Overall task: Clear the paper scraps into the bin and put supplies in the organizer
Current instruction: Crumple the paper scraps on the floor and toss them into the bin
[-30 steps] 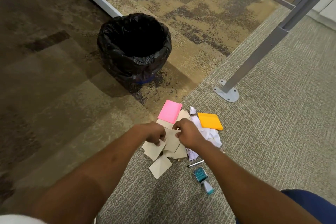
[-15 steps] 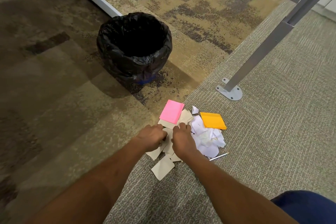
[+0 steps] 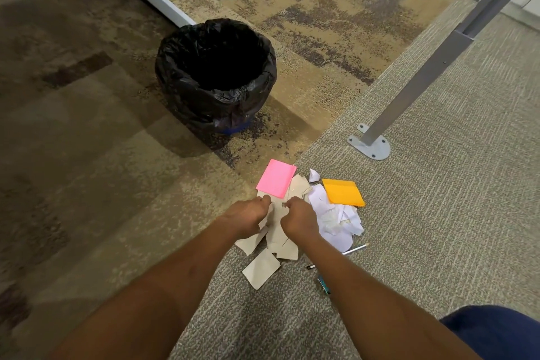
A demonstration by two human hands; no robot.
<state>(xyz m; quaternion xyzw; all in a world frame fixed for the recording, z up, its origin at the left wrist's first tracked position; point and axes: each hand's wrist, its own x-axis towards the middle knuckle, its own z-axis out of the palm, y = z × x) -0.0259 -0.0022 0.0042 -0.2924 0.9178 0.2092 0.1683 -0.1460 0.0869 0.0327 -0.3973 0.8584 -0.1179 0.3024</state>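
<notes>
Barely begun: left hand point(image 3: 248, 215) and right hand point(image 3: 298, 218) both clutch tan paper scraps point(image 3: 277, 238); bin point(image 3: 216, 73) looks empty, supplies untouched.

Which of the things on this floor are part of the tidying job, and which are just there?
Part of the job:
tan paper scraps, gathered by left hand and right hand
white paper scraps
bin
pink sticky pad
orange sticky pad
pen

Just there:
metal desk leg
carpet
</notes>
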